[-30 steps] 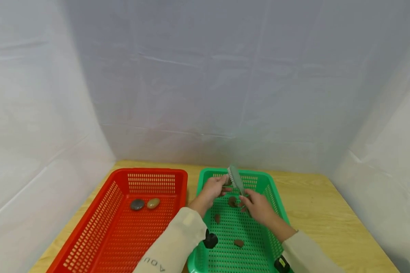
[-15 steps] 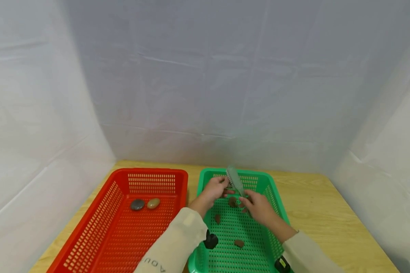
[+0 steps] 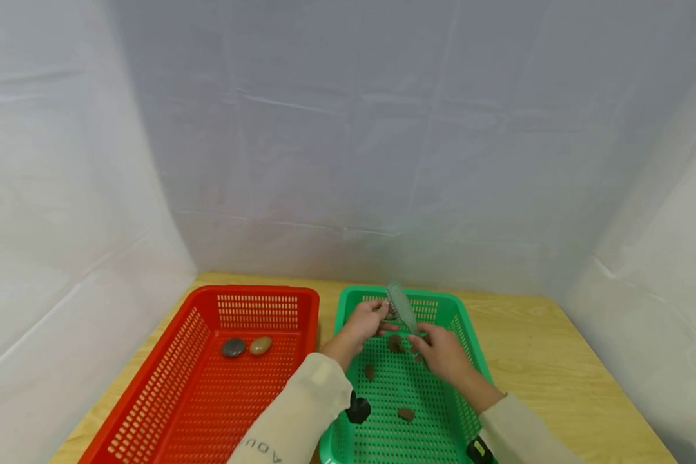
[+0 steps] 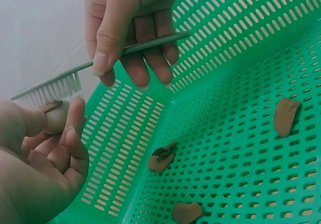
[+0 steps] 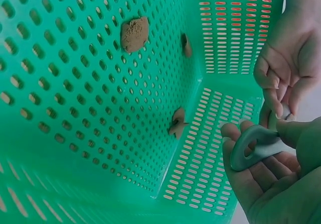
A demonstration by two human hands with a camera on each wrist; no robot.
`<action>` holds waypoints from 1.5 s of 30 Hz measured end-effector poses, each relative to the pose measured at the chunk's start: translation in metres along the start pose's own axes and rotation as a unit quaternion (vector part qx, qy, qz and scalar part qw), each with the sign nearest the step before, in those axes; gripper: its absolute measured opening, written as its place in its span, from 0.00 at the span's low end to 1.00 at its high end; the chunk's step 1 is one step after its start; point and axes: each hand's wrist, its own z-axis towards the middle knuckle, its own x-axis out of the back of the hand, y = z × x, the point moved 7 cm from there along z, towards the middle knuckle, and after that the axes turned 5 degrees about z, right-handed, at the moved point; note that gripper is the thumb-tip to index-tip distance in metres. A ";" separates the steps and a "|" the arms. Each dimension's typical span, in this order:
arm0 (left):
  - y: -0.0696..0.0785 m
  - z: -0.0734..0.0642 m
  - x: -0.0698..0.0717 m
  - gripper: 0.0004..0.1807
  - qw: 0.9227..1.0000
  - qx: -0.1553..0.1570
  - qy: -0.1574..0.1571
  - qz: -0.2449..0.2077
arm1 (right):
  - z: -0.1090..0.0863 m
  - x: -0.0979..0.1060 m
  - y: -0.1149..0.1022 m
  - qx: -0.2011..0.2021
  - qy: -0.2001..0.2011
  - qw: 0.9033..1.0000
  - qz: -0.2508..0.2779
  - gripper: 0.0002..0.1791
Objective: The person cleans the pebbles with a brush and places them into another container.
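My left hand (image 3: 362,323) pinches a smooth pale stone (image 4: 56,119) over the far end of the green basket (image 3: 480,345). A brown patch (image 4: 50,106) covers part of the stone's top. In the right hand (image 3: 443,353) is a grey-green brush (image 4: 155,42), gripped by its handle between thumb and fingers. Its white bristles (image 4: 56,89) meet the brown patch in the left wrist view. The handle's end has a hole, visible in the right wrist view. Below, several brown crumbly pieces, among them one flat chunk (image 4: 286,116), lie on the basket floor.
A red basket (image 3: 255,290) stands to the left, holding a dark grey stone (image 3: 233,348) and a tan stone (image 3: 260,346). Both baskets sit on a wooden table (image 3: 539,361). Pale sheeting (image 3: 348,142) encloses the back and sides.
The brush has shifted and turned slightly in small strokes at the stone. Both hands stay in about the same place; baskets and brown pieces have not moved.
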 end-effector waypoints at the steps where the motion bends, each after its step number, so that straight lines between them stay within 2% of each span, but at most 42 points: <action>1: 0.000 0.000 0.000 0.26 1.000 0.000 0.001 0.001 | 0.000 0.000 0.000 0.001 0.002 1.000 -0.001 0.10; 7: -0.001 -0.001 0.001 0.26 1.000 0.001 0.003 0.000 | -0.001 0.001 0.000 -0.009 0.007 1.000 0.006 0.08; 15: 0.000 -0.002 0.005 0.23 1.000 0.005 0.021 -0.015 | -0.002 0.005 0.001 -0.029 0.025 0.999 0.015 0.13; 18: 0.000 -0.003 0.006 0.23 1.000 0.007 0.024 -0.016 | -0.001 0.004 -0.001 -0.016 0.023 0.999 0.016 0.12; 30: 0.003 -0.002 0.004 0.21 1.000 -0.001 0.020 -0.022 | -0.001 -0.005 -0.005 0.033 -0.035 0.999 0.018 0.12; 45: 0.004 -0.003 0.002 0.23 1.000 0.001 0.005 -0.025 | -0.001 0.000 0.000 -0.008 -0.001 1.000 -0.004 0.09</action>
